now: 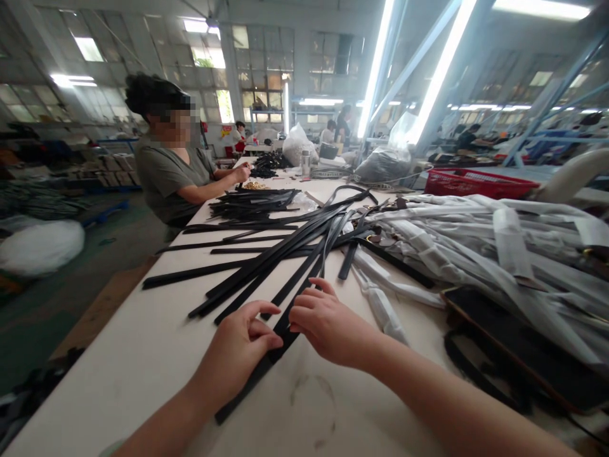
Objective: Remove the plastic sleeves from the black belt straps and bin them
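Across the white table (pixel 143 355), one heap of pale-wrapped straps (pixel 457 235) lies to the right, and loose black straps (pixel 266 257) cross in the middle, too overlapped to count; a tug on one could drag its neighbours askew, because they tangle. One near black strap (pixel 245 390) runs beneath the person's two hands: the left hand (pixel 226 346) half-curled, thumb and forefinger parted; the right hand (pixel 330 327) with fingers bent. Whether either grips it cannot be told.
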`<state>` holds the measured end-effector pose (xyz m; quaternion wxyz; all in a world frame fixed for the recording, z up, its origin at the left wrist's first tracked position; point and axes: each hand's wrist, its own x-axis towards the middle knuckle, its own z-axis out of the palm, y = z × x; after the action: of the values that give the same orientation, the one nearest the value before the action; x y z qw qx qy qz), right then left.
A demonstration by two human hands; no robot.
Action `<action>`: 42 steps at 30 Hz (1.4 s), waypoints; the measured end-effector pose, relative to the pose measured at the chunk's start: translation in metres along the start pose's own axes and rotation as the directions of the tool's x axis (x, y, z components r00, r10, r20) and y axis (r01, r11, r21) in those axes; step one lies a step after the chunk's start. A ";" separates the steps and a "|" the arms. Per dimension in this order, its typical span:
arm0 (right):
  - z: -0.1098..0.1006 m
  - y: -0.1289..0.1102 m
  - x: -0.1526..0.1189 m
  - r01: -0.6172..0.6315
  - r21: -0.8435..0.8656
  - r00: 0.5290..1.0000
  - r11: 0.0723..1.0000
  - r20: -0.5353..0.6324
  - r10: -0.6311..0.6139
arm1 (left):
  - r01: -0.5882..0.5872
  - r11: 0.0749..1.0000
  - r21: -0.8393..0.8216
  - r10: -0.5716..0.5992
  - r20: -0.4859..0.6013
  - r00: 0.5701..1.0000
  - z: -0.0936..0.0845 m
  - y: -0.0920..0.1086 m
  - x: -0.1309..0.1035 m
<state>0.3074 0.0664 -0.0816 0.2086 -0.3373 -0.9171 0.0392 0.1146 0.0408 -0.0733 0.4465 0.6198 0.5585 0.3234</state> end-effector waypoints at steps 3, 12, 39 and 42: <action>0.002 0.005 0.000 -0.026 0.023 1.000 0.999 0.014 0.026 | 0.007 0.997 -0.075 -0.006 0.012 1.000 -0.001 -0.003 0.003; 0.006 0.008 0.000 -0.045 0.053 0.999 0.998 0.021 0.043 | 0.038 0.980 0.195 -0.098 0.309 0.946 -0.055 -0.009 0.011; -0.017 0.041 0.000 -0.102 0.078 0.994 0.992 0.047 0.099 | 0.428 0.854 -0.294 -0.289 0.417 0.862 -0.007 -0.009 -0.002; -0.014 0.030 0.000 -0.074 0.164 0.996 0.984 0.063 0.064 | 0.427 0.835 -0.347 -0.275 0.408 0.871 0.001 -0.012 -0.004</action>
<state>0.3313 0.0891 -0.0750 0.2078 -0.3491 -0.9041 0.1323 0.1097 0.0364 -0.0841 0.7130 0.4384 0.4936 0.2362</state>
